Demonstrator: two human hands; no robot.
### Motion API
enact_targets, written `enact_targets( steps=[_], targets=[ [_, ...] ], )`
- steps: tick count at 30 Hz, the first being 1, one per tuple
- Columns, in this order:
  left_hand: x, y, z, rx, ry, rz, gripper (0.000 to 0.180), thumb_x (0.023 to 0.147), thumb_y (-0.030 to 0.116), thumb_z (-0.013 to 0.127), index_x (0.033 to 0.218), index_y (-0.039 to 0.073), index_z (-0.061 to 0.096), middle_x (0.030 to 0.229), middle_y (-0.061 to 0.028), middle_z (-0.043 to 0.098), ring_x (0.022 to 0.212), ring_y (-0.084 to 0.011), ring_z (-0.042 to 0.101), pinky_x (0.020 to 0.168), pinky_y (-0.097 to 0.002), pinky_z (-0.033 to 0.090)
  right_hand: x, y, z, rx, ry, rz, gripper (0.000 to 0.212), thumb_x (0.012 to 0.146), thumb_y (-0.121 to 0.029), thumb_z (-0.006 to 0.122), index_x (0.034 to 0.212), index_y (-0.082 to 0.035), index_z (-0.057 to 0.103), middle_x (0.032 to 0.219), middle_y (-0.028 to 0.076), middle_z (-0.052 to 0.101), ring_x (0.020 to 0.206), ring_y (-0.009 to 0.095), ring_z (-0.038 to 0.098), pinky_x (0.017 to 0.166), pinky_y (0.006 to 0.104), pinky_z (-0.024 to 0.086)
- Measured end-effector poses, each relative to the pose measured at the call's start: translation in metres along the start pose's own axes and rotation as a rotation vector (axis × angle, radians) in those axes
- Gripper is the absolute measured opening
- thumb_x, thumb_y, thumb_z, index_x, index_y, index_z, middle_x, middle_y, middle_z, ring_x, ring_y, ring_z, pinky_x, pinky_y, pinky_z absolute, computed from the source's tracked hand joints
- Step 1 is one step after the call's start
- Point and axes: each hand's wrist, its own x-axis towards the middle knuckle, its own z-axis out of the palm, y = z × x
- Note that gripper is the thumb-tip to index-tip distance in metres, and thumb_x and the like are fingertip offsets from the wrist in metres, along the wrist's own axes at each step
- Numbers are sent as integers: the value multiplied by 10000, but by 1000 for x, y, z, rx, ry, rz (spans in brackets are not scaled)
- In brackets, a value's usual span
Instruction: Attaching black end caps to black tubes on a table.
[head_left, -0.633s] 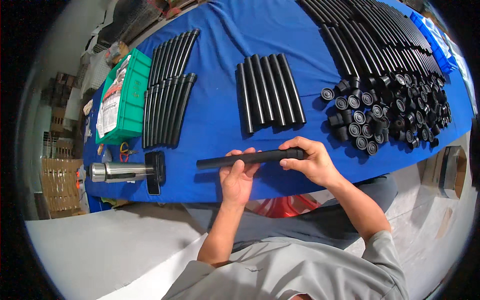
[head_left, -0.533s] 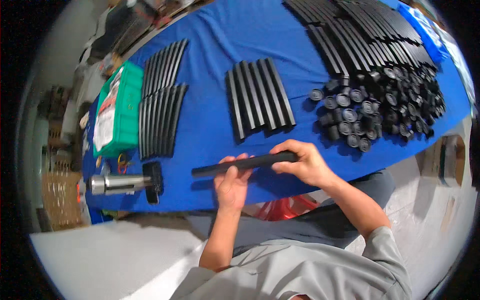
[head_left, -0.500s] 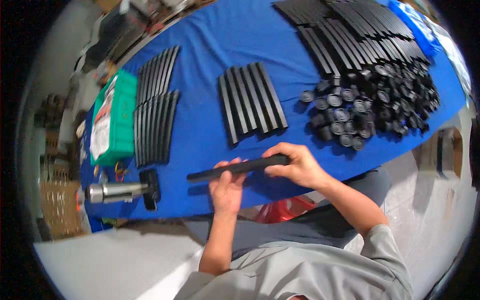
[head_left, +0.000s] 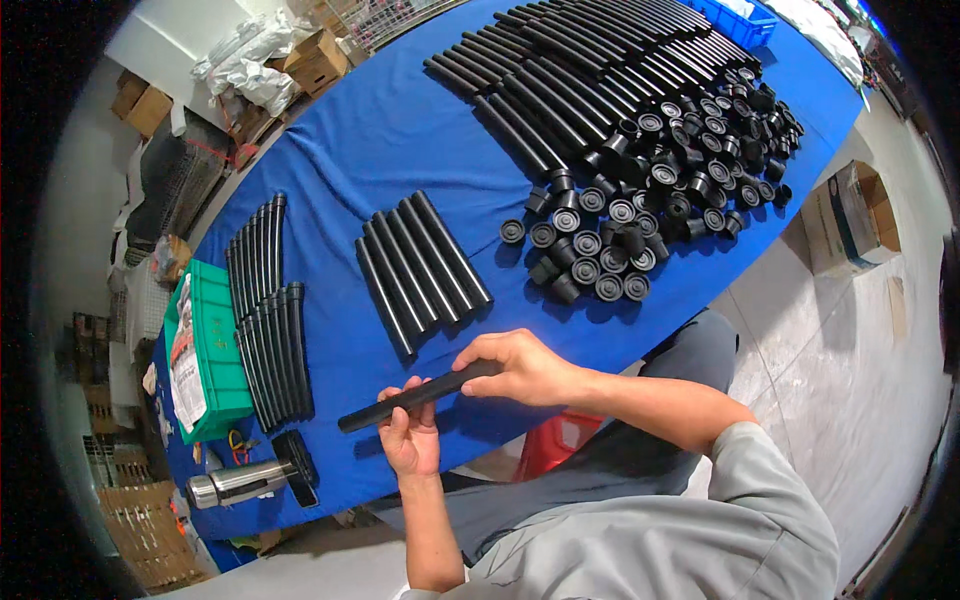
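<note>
A black tube (head_left: 425, 393) is held in both my hands above the near edge of the table, its left end lower than its right. My right hand (head_left: 520, 368) is closed round the tube's right end. Nearer the other end, my left hand (head_left: 410, 437) grips it from below, thumb in front and fingers behind. Just beyond my hands lies a row of several black tubes (head_left: 420, 265). To the right of that row is a heap of round black caps (head_left: 620, 215).
More black tubes (head_left: 580, 70) lie stacked at the far side. On the left are curved-looking black tubes (head_left: 272, 345), a green crate (head_left: 222, 375), and a steel cylinder (head_left: 240, 483) beside a black block (head_left: 297, 470). A blue cloth (head_left: 340, 130) covers the table. A cardboard box (head_left: 850, 220) stands right.
The whole view has turned, so the table's things sit further left and the picture is sharper. Both hands still hold the tube, which appears more steeply slanted.
</note>
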Motion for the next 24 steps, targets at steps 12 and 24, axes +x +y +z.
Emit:
enact_targets(
  steps=[12, 24],
  targets=[
    [-3, -8, 11, -10, 26, -41, 385, 899, 90, 693, 1252, 56, 544, 1256, -263, 608, 1172, -364, 614, 1010, -499, 528, -5, 4, 9, -37, 10, -172, 281, 806, -74, 711, 1062, -13, 615, 992, 144, 619, 923, 318, 632, 795, 393, 503],
    [-3, -8, 5, -2, 41, -33, 327, 894, 19, 662, 1201, 33, 548, 1244, -263, 608, 1144, -375, 629, 963, -474, 570, -4, 10, 10, 21, 15, 22, 328, 812, -178, 742, 1079, -14, 645, 953, 149, 660, 900, 321, 645, 770, 389, 504]
  ],
)
